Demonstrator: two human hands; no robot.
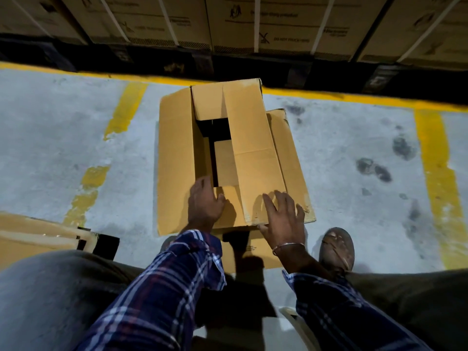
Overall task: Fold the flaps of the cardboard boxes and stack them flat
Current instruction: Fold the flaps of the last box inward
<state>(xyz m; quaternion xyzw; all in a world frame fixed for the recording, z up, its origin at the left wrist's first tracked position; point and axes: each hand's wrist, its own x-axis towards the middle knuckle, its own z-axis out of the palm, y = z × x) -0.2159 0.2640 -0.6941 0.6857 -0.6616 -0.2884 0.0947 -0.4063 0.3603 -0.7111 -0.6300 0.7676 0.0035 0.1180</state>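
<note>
While the plain tan cardboard box sits on the grey concrete floor right in front of the person, its top is only half closed: the long right flap lies folded across the opening, the long left flap is spread outward, and a dark gap shows between them. Left hand rests on the near short flap, fingers loosely curved, gripping nothing. Right hand is spread flat, fingers straight, pressing the near end of the right flap. Left of the box, a small pile of flattened tan cardboard lies on the floor, so stacking looks started. This box, I judge, is far from flat.
</note>
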